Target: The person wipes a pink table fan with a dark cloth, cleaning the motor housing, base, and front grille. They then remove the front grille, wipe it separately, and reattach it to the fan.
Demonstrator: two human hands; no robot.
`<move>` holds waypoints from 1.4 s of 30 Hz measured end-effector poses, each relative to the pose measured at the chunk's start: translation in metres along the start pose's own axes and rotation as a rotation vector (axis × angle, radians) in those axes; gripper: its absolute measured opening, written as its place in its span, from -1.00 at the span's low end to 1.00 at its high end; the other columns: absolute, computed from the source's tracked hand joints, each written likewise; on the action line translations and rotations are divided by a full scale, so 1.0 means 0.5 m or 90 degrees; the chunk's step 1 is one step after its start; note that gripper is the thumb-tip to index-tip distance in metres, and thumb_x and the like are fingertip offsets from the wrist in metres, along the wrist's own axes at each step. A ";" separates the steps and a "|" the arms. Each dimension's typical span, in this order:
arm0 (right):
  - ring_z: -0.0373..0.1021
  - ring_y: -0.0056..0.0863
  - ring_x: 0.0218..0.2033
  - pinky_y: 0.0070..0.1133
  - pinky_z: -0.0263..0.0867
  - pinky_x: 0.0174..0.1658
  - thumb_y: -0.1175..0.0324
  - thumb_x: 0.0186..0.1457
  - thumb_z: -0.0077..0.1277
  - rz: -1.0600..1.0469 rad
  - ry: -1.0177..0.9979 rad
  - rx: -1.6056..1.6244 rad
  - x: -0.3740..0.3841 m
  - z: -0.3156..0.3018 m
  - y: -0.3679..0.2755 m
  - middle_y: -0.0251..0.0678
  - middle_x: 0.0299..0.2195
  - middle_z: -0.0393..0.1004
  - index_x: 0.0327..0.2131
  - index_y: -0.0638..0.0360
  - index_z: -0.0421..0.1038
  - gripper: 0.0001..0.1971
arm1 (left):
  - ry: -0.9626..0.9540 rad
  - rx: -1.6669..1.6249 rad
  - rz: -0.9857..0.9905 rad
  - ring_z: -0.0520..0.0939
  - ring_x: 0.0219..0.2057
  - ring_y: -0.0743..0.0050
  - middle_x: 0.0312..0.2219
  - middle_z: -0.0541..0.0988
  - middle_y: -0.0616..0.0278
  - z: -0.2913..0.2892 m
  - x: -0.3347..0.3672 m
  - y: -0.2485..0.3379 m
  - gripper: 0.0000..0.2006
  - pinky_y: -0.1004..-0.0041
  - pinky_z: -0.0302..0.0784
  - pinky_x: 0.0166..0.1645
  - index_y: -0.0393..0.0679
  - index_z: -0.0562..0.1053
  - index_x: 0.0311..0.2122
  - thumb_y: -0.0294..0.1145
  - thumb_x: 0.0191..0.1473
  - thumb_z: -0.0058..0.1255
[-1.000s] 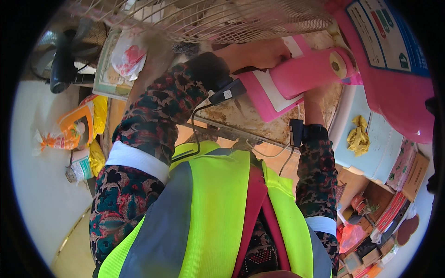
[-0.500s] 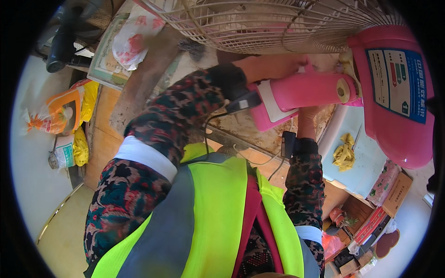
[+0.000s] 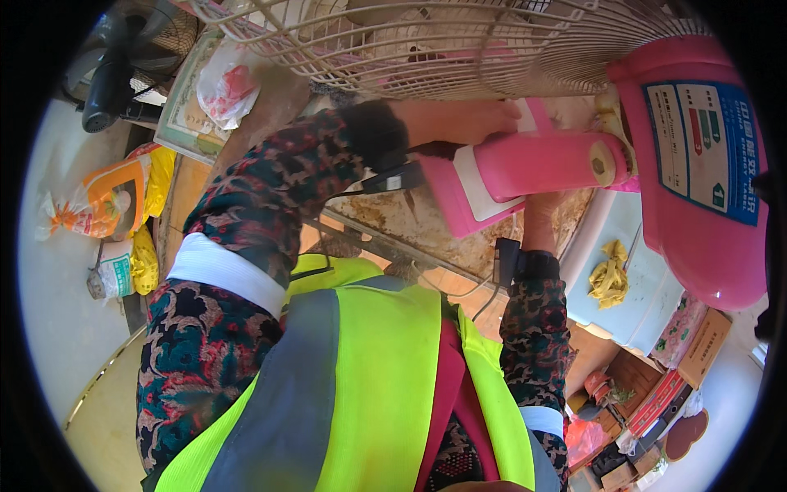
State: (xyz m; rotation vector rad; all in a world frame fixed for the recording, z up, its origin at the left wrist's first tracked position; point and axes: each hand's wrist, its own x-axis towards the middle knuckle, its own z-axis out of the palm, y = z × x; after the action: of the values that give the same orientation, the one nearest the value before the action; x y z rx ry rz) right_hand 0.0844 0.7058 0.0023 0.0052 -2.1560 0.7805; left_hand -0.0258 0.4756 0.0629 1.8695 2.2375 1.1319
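Observation:
A pink electric fan [image 3: 541, 164] lies across the worn tabletop, with its wire guard [image 3: 426, 57] along the top of the view and its pink motor housing [image 3: 697, 213] at the right. My left hand [image 3: 463, 120] lies over the far side of the pink-and-white fan base [image 3: 475, 193]. Its fingers are blurred, and I cannot see whether they grip anything. Beneath that wrist shows a dark patch, too unclear to name. My right hand [image 3: 543, 215] reaches up at the near side of the fan's neck, which hides its fingers. Each wrist wears a dark band with a small corded box.
A pale blue surface [image 3: 639, 279] at the right bears a crumpled yellow cloth [image 3: 609, 275]. Plastic bags [image 3: 115, 197] hang at the left wall, near a dark fan [image 3: 106, 90]. A white bag [image 3: 229, 86] sits at the far left. Boxes [image 3: 705, 348] stand at lower right.
My left hand and forearm have shifted left, uncovering more of the fan base's far edge. The right hand has stayed nearly in place. The fan looks almost unmoved.

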 end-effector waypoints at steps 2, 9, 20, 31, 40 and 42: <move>0.40 -0.25 -0.01 -0.33 0.33 0.01 0.20 0.23 -0.04 -0.025 -0.004 -0.009 -0.008 0.000 0.017 -0.14 0.02 0.42 0.03 0.27 0.37 -0.60 | -0.032 -0.054 -0.050 0.38 0.08 -0.10 -0.08 0.47 -0.03 0.017 0.028 -0.017 -0.62 0.22 0.25 0.25 -0.34 0.48 -0.11 -0.69 -0.15 -0.01; 0.37 -0.10 0.04 -0.23 0.31 0.04 0.26 0.07 0.15 -0.141 -0.063 -0.265 -0.024 -0.008 0.055 -0.12 0.04 0.42 0.11 0.16 0.32 -0.47 | 0.032 -0.068 -0.126 0.40 0.05 -0.02 -0.10 0.49 0.10 0.018 -0.058 0.022 -0.62 0.27 0.40 0.11 -0.27 0.47 -0.10 -0.66 -0.13 0.00; 0.37 -0.09 0.05 -0.25 0.30 0.08 0.25 0.01 0.21 0.057 -0.075 0.043 -0.031 -0.006 0.063 -0.09 0.03 0.43 0.11 0.17 0.32 -0.42 | -0.015 0.032 -0.221 0.50 -0.01 0.05 -0.05 0.49 0.16 -0.074 -0.096 0.123 -0.55 0.21 0.52 -0.07 -0.12 0.36 0.06 -0.52 0.00 0.05; 0.44 -0.23 -0.10 -0.35 0.39 -0.07 0.23 0.18 0.04 0.028 -0.018 0.090 -0.011 -0.005 0.001 -0.16 -0.05 0.45 0.03 0.26 0.33 -0.58 | -0.001 -0.006 -0.099 0.48 -0.09 -0.05 -0.17 0.40 0.05 -0.046 -0.027 0.060 -0.83 0.12 0.44 0.00 -0.25 0.39 -0.25 -0.48 0.01 0.00; 0.42 -0.30 -0.06 -0.39 0.40 -0.07 0.21 0.23 -0.03 0.116 0.020 0.165 -0.023 0.006 0.023 -0.16 0.06 0.39 0.07 0.28 0.33 -0.58 | -0.018 -0.133 -0.040 0.43 -0.16 0.02 -0.27 0.44 0.03 0.026 0.040 -0.040 -0.82 0.20 0.37 -0.02 -0.32 0.43 -0.32 -0.46 -0.07 0.02; 0.43 -0.24 -0.07 -0.37 0.38 -0.06 0.21 0.23 -0.04 0.086 -0.028 0.164 -0.023 0.004 0.026 -0.13 0.06 0.39 0.07 0.27 0.34 -0.58 | -0.022 -0.174 -0.107 0.43 -0.13 0.06 -0.22 0.45 0.08 0.023 0.008 -0.026 -0.79 0.22 0.36 0.00 -0.30 0.44 -0.31 -0.44 -0.08 0.05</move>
State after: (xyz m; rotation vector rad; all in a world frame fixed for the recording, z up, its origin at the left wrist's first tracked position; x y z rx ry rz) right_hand 0.0871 0.7124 -0.0138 0.0099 -2.0991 1.1418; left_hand -0.0331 0.4847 0.0494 1.5542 2.0531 1.2886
